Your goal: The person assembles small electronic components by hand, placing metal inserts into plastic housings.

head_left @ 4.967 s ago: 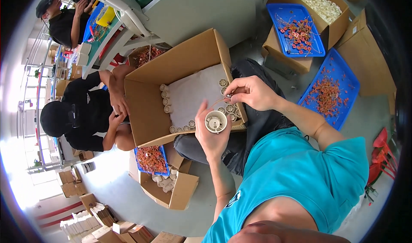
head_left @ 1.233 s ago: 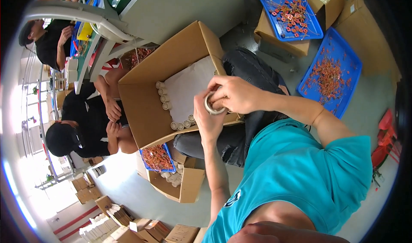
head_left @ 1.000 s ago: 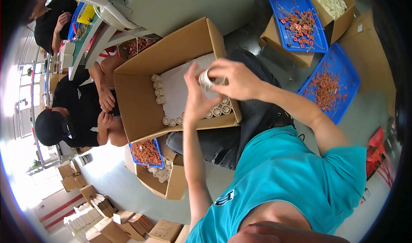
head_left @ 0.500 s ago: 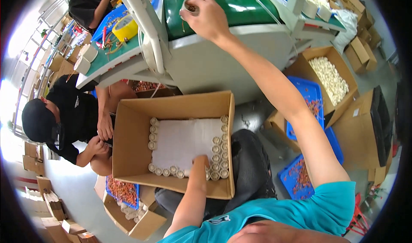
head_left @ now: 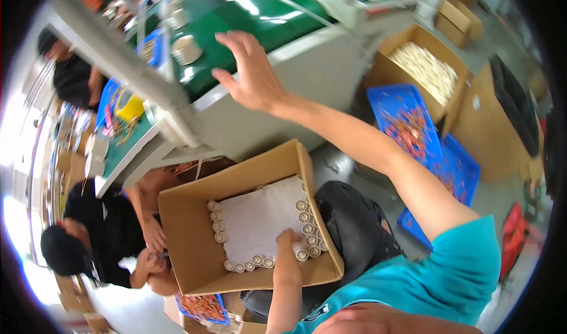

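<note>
My right hand (head_left: 251, 74) is raised over the near edge of the green conveyor belt (head_left: 269, 21), fingers apart and nothing in it. Left of it on the belt stands a white cup-shaped piece (head_left: 186, 49), apart from the fingers. My left hand (head_left: 287, 237) reaches down into a large cardboard box (head_left: 192, 248), close to the rows of round white pieces (head_left: 308, 228) along its right side. Its fingers point down and are hidden, so their state does not show. A white sheet (head_left: 257, 219) lies on the box's bottom, with more round pieces along the left and near edges.
To the left a seated person (head_left: 106, 233) in black works with both hands beside the box. A grey post (head_left: 121, 56) rises left of the belt. On the right are blue trays (head_left: 407, 124) of reddish parts and a carton (head_left: 455, 101) of white pieces.
The white cup-shaped piece that my right hand held is out of that hand, which has opened. The whole view has turned and shifted. My left hand stays low inside the box.
</note>
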`<state>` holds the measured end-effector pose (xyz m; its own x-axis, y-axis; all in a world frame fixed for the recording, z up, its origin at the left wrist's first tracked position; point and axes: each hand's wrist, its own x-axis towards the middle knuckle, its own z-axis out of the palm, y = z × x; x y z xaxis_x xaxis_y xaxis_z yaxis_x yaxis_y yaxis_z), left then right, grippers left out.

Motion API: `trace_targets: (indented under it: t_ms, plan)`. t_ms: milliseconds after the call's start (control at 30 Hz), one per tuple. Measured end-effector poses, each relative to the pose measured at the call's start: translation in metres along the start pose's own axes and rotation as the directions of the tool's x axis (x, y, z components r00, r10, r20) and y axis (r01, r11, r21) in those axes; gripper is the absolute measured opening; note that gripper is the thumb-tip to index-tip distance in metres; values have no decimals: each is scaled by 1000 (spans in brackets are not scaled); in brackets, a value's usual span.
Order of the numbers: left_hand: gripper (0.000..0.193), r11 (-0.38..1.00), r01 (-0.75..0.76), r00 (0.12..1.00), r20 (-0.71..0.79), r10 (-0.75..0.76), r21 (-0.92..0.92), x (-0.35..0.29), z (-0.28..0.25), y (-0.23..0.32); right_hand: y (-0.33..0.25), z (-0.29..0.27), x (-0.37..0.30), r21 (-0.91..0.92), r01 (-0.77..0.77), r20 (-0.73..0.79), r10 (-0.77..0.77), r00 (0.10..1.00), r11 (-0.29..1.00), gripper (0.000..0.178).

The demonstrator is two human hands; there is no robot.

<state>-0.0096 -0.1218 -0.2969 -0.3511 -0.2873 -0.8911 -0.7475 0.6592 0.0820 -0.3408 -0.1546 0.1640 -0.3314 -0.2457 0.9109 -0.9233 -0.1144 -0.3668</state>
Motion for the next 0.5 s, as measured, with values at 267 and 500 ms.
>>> trace_targets:
  t_ms: [267,500]
  plan:
    - [47,713,-96,963,116,243,-695,-88,-130,-19,29,-239,-249,-170,-725,-70,725,685,668,35]
    - [52,126,-542,765,-425,483,-831,-222,-137,9,122,-332,-309,-560,-702,43,861,507,441,23]
